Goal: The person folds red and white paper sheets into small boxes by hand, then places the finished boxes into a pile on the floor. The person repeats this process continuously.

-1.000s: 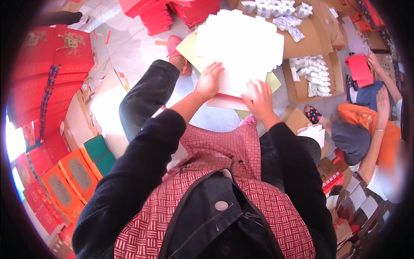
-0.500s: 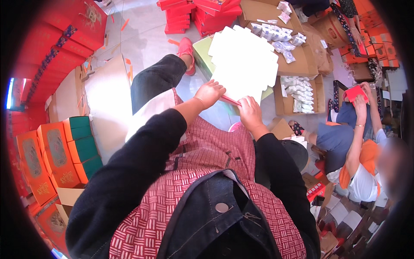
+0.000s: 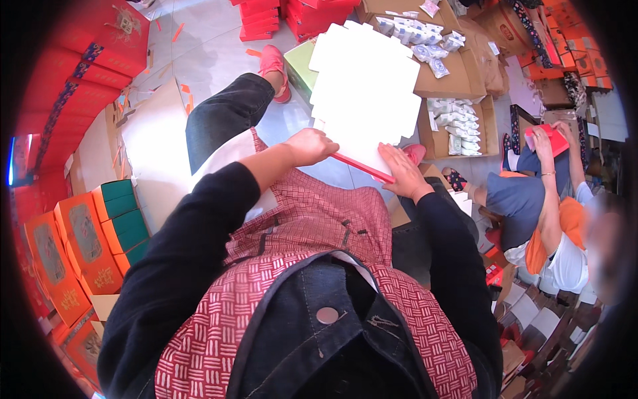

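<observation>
White card blank point(image 3: 365, 86): just beyond both hands, overlying a green box point(image 3: 303, 68). Right hand point(image 3: 405, 175), curled earlier, now lies flatter on its near corner; pinch cannot be told. Left hand point(image 3: 311, 146) pinches opposite corner. Red edge point(image 3: 359, 165) between them: more exposed.

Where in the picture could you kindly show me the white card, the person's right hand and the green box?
White card point(image 3: 365, 86): head view, middle of its broad white face.
Right hand point(image 3: 407, 173): head view, back of the hand.
Green box point(image 3: 301, 68): head view, the part showing left of the card.
</observation>
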`<move>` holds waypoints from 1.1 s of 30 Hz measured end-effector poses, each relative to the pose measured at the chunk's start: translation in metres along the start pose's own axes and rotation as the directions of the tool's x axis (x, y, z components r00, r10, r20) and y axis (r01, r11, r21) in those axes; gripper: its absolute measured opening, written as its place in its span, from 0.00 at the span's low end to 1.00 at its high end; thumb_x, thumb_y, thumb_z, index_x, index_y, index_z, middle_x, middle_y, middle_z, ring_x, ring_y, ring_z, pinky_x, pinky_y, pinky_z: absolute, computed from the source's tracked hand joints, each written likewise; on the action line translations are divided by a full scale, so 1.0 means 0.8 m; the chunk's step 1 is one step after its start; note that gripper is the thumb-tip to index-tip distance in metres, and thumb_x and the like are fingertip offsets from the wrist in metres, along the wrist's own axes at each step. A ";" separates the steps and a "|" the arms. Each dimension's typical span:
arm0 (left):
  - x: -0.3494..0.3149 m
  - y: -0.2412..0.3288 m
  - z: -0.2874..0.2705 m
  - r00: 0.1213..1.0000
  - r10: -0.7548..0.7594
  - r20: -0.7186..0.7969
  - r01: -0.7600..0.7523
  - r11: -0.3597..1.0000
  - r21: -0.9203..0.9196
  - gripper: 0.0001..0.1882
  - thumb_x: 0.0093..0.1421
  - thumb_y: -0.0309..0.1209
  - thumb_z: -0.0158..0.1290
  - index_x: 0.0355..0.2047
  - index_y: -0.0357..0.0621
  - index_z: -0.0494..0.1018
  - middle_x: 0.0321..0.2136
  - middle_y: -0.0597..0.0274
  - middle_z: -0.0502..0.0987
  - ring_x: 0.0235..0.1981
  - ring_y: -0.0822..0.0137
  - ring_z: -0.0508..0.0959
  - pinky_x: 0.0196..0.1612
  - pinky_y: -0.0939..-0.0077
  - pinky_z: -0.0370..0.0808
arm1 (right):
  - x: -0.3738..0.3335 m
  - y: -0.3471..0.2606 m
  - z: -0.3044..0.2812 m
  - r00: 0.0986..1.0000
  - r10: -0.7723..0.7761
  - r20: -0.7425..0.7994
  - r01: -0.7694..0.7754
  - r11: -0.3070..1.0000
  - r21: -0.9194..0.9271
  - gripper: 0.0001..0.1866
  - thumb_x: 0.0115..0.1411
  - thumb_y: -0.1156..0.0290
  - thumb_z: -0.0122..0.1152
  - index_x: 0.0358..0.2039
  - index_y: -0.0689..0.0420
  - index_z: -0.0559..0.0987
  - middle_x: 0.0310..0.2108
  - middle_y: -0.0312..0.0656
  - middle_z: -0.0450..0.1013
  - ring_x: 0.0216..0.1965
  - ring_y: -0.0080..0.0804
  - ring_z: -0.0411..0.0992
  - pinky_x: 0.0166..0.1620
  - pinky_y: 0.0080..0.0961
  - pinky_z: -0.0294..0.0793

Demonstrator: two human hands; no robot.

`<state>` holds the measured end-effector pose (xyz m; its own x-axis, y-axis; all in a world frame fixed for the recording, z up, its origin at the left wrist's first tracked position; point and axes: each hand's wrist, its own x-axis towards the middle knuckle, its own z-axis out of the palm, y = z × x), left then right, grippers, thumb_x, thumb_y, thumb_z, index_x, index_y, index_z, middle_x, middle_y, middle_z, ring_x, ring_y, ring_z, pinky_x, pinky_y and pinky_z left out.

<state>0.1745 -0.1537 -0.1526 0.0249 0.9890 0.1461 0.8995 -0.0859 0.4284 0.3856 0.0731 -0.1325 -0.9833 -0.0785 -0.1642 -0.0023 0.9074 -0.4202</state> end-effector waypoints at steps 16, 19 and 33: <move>0.041 -0.089 0.015 0.993 -0.048 -0.104 0.028 0.982 -0.188 0.21 0.44 0.22 0.58 0.41 0.41 0.72 0.41 0.55 0.73 0.44 0.55 0.72 0.47 0.66 0.71 | 0.048 0.071 0.023 0.948 -0.027 -0.317 0.090 0.978 0.186 0.16 0.48 0.75 0.53 0.40 0.60 0.76 0.38 0.44 0.72 0.42 0.40 0.70 0.45 0.29 0.70; 0.052 -0.093 0.029 0.966 -0.183 -0.181 0.108 0.926 -0.362 0.11 0.42 0.21 0.58 0.30 0.42 0.76 0.34 0.58 0.75 0.39 0.56 0.74 0.43 0.68 0.72 | 0.058 0.086 0.016 0.958 0.184 -0.221 -0.071 0.896 0.439 0.10 0.48 0.75 0.58 0.33 0.59 0.79 0.34 0.45 0.74 0.40 0.39 0.71 0.45 0.28 0.70; 0.066 -0.034 0.039 0.594 -0.788 -0.163 0.730 0.613 -0.303 0.18 0.48 0.45 0.59 0.25 0.40 0.77 0.33 0.59 0.74 0.42 0.60 0.68 0.46 0.65 0.59 | 0.078 0.085 0.039 0.746 0.661 -0.084 -0.405 0.550 0.730 0.17 0.50 0.62 0.66 0.29 0.63 0.73 0.23 0.46 0.74 0.26 0.38 0.74 0.35 0.30 0.71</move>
<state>0.1653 -0.0954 -0.1845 -0.7651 0.6353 -0.1049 0.4375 0.6324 0.6393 0.3299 0.1165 -0.1993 -0.7504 0.5754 -0.3253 0.5298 0.2293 -0.8165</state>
